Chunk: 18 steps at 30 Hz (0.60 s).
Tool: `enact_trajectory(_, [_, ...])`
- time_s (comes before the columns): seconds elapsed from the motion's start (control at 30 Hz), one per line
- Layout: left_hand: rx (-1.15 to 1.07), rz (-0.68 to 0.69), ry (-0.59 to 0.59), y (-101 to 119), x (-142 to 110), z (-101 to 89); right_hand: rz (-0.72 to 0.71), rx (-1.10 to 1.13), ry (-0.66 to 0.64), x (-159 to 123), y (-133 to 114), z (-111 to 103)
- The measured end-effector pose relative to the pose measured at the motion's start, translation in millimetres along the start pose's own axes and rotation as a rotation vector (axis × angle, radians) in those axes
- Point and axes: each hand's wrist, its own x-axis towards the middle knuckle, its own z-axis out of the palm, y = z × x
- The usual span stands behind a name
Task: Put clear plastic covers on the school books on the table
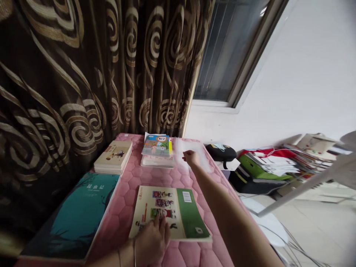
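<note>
Where the left hand (157, 230) is resting: its fingers are lying outstretched on the lower middle of a cream-and-green book (167, 196), and I am seeing that grip released; thin bands (135, 253) are circling the wrist.
Cream-and-green book: it is lying shut on the near part of the pink worktop (126, 202), its cartoon-printed back cover facing up, and its green strip with a white barcode is running along the right side.
Right hand (191, 157): it is reaching out farther, fingers curled together above the clear plastic sheets (205, 158); I am not able to tell whether that grip is grasping plastic or only clenching.
Clear plastic sheets: they are lying at the worktop's far right, just beside a blue-covered book (157, 144) that is sitting on other items.
Left edge: a large teal book (83, 211) is lying flat nearest me, and a stack of beige books (114, 152) is standing just beyond it.
Backdrop: a dark curtain (155, 55) with pale spirals is hanging behind; a window (225, 52) is showing to its right.
Beyond the right edge: a black case (221, 152) and a green bag (250, 167) are sitting among piled papers.
</note>
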Motion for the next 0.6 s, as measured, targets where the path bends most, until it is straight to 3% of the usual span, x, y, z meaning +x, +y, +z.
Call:
enact_trajectory(0.17, [-0.009, -0.062, -0.023, 17.9, -9.1, -4.5, 0.091, 0.006, -0.01, -6.0, 8.8, 1.9])
enact_trajectory(0.43, [-0.01, 0.006, 0.033, 7.8, -11.9, -10.7, 0.1, 0.068, -0.011, -9.5, 14.3, -1.5])
enact_trajectory(0.6, [-0.033, -0.013, 0.019, 4.9, -12.2, -8.7, 0.054, 0.03, -0.066, -46.2, 16.8, -11.6])
